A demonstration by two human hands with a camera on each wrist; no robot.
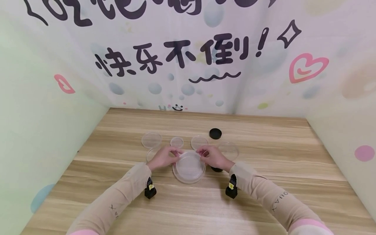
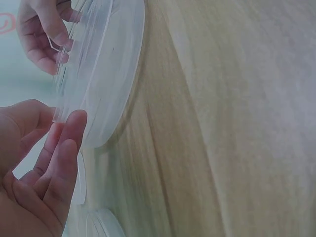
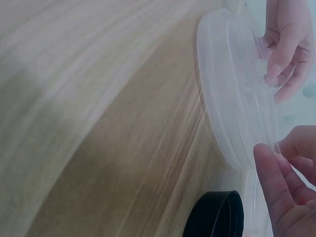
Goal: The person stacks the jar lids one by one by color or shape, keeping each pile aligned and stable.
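Observation:
A clear round lid [image 1: 189,164] lies over a larger clear round dish [image 1: 189,179] at the middle of the table. The left hand [image 1: 164,157] pinches the far left edge of the clear piece on top; in the left wrist view the thumb and fingers of that hand [image 2: 44,158] meet at its rim. Opposite, the right hand [image 1: 215,157] pinches the far right edge, and the right wrist view shows its fingertips on the rim of the stacked clear pieces [image 3: 237,94]. How many pieces are stacked cannot be told.
Behind the hands lie clear discs [image 1: 151,140], a small one [image 1: 177,142] and others [image 1: 199,142], [image 1: 228,150]. A black lid [image 1: 215,133] sits further back; another black round piece [image 3: 215,215] is beside the right hand. A printed cloth [image 1: 188,91] hangs behind the table.

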